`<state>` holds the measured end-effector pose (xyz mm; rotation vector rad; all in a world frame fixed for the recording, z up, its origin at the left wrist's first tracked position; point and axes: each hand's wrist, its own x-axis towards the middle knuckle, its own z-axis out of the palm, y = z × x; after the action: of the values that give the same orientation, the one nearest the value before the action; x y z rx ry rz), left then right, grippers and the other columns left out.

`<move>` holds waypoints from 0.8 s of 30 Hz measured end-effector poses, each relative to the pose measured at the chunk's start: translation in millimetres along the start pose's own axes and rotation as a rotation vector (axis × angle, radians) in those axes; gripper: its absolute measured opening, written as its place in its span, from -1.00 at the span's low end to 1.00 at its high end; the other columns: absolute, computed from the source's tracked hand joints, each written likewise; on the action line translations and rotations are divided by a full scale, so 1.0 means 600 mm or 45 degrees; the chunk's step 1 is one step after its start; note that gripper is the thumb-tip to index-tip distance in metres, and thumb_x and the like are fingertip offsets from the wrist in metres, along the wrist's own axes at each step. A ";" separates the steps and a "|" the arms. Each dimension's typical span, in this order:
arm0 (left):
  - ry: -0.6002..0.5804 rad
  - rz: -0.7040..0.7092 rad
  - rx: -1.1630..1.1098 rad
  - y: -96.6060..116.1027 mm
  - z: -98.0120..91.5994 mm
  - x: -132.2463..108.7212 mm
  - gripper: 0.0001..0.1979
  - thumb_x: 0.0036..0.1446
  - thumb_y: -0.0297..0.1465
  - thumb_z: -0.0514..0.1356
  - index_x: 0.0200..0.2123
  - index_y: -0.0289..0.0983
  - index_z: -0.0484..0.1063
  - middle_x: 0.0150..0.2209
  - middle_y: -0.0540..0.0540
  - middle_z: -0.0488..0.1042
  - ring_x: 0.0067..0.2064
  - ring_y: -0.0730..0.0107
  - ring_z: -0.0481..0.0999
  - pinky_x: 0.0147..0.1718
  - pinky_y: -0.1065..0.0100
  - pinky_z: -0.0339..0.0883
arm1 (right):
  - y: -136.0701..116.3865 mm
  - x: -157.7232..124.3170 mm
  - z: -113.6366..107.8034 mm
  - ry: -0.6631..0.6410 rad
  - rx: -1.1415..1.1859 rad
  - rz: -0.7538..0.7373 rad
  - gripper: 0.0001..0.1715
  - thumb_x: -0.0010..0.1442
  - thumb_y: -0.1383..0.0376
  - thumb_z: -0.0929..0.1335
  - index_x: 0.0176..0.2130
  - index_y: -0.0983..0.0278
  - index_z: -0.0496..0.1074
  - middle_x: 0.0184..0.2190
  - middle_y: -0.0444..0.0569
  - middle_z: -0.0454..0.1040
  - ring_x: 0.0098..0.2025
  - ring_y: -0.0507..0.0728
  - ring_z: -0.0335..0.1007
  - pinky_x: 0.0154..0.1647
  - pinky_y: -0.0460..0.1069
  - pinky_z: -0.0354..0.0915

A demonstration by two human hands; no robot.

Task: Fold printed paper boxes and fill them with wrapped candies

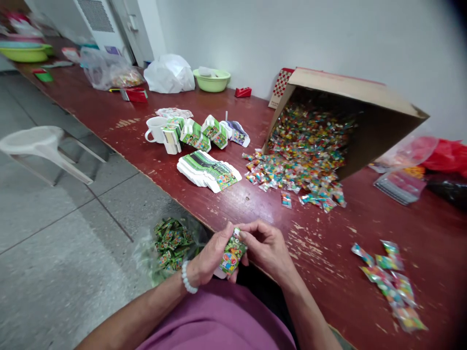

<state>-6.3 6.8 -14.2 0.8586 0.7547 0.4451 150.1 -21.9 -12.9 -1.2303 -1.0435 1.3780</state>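
Green printed cardboard packet [232, 253] gripped by both left hand [209, 257] and right hand [268, 248], lying between them; long axis steeply tilted, top end toward right hand.

Both hands, left hand [209, 256] and right hand [268, 248], pinch a small green box [232, 253] at the table [255, 204] edge, near spilled sweets [299, 165].

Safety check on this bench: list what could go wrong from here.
1. The small printed box, held in the left hand and pinched by the right hand beyond the table edge, could slip to the floor.
2. The wrapped candies spilling from the tipped cardboard carton may spread further.
3. The stack of flat box blanks lies near the edge and could be knocked off.
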 end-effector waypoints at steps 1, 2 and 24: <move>-0.021 0.012 0.032 0.001 -0.001 0.000 -0.28 0.28 0.11 -0.12 0.16 -0.32 0.37 -0.47 -0.11 0.54 -0.66 0.41 0.48 -0.71 0.47 0.29 | -0.002 0.001 0.000 -0.015 0.047 0.015 -0.70 0.19 0.12 0.44 -0.24 0.32 0.51 -0.58 -0.10 0.51 -0.69 0.00 0.38 -0.69 -0.14 0.22; -0.033 0.022 0.064 0.002 -0.002 0.000 -0.27 0.28 0.11 -0.13 0.12 -0.34 0.41 -0.48 -0.12 0.53 -0.67 0.42 0.47 -0.71 0.48 0.28 | -0.003 0.002 0.001 -0.021 0.093 0.023 -0.70 0.19 0.12 0.44 -0.25 0.33 0.50 -0.58 -0.10 0.52 -0.70 0.00 0.38 -0.71 -0.15 0.21; -0.092 0.060 0.283 0.015 -0.022 0.001 -0.34 0.32 0.02 -0.08 0.27 -0.29 0.28 -0.46 -0.12 0.51 -0.66 0.45 0.46 -0.70 0.50 0.28 | 0.003 0.003 0.021 0.103 0.253 0.013 -0.72 0.10 0.14 0.48 -0.40 0.30 0.45 -0.42 -0.08 0.57 -0.73 -0.04 0.36 -0.77 -0.16 0.22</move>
<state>-16.0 19.3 -12.6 1.0969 0.7269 0.3738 137.1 -20.6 -13.6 -1.1358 -0.8241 1.3926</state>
